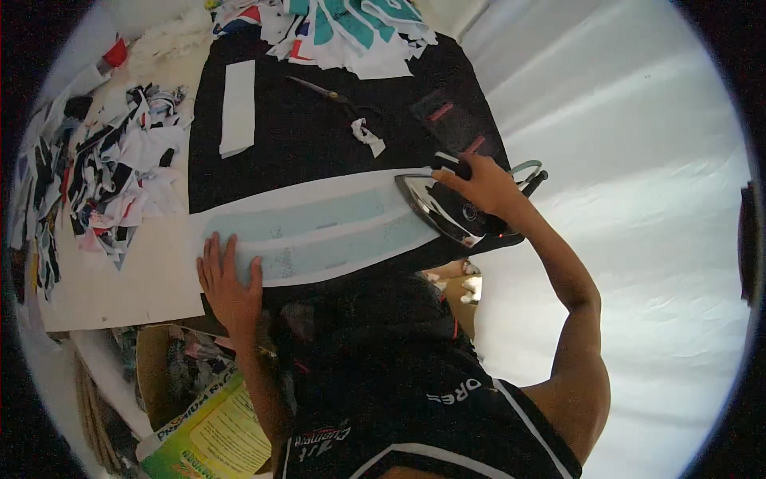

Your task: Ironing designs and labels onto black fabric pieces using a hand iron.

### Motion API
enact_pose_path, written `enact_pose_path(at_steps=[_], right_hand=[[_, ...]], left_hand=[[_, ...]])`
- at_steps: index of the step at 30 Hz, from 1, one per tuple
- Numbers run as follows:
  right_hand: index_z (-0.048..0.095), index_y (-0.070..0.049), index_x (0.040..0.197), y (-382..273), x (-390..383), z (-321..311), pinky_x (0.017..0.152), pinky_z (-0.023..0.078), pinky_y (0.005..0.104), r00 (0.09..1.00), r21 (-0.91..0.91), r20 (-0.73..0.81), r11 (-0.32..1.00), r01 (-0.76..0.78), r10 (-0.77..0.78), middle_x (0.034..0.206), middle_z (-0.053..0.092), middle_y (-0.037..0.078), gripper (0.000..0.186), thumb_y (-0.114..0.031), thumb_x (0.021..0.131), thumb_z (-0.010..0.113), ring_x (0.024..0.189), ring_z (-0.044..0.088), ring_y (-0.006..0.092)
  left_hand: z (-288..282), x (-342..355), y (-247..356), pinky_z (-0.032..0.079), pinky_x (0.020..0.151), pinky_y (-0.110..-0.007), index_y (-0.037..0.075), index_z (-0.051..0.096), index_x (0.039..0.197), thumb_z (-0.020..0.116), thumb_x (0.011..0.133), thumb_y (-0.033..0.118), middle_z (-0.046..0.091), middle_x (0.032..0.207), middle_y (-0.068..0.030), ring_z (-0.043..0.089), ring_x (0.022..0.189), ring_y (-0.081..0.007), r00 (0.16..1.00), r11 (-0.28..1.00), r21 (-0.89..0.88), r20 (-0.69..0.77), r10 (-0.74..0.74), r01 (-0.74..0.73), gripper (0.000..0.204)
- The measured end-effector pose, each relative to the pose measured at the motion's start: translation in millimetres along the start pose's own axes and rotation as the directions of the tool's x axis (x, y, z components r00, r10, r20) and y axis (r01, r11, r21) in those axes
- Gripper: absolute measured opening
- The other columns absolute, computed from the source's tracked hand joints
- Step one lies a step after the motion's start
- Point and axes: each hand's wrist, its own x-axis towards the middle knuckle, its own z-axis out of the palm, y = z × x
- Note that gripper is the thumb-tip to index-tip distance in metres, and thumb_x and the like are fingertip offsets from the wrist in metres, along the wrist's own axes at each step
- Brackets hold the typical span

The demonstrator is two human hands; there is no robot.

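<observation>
Lengthwise left-to-right, the pale panel

The iron hides the right end of the white strip, and the right grip covers much of the iron's upper part. Print on the strip is too small to tell. The scissors have dark handles lost against the black cloth, perhaps partly under the white scrap. The upper edge cuts off the teal-and-white fabric pile.
</observation>
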Motion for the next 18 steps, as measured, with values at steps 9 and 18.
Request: enact_pose_path(at_steps=[9,18], right_hand=[[0.068,0.005,0.095,42,35,-29,0.071,0.050,0.0358,0.995,0.151,-0.064,0.986,-0.066,0.076,0.076,0.068,0.013,0.063,-0.057,0.089,0.060,0.072,0.064,0.0191],[0.070,0.005,0.084,63,112,-79,0.069,0.052,0.0439,0.980,0.052,-0.199,0.999,0.003,0.007,0.072,0.067,0.021,0.076,-0.069,0.085,0.054,0.068,0.068,0.0307]], left_hand=[[1,-2,-7,0.029,0.115,-0.050,0.014,0.059,0.131,0.065,0.089,0.035,0.046,0.145,-0.0099,0.041,0.136,-0.0297,1.000,1.000,-0.014,-0.028,0.012,-0.012,0.046],[2,-1,-1,0.028,0.115,-0.050,0.015,0.057,0.133,0.064,0.090,0.035,0.046,0.146,-0.0096,0.041,0.136,-0.0294,1.000,1.000,-0.001,-0.003,-0.015,0.015,0.048]])
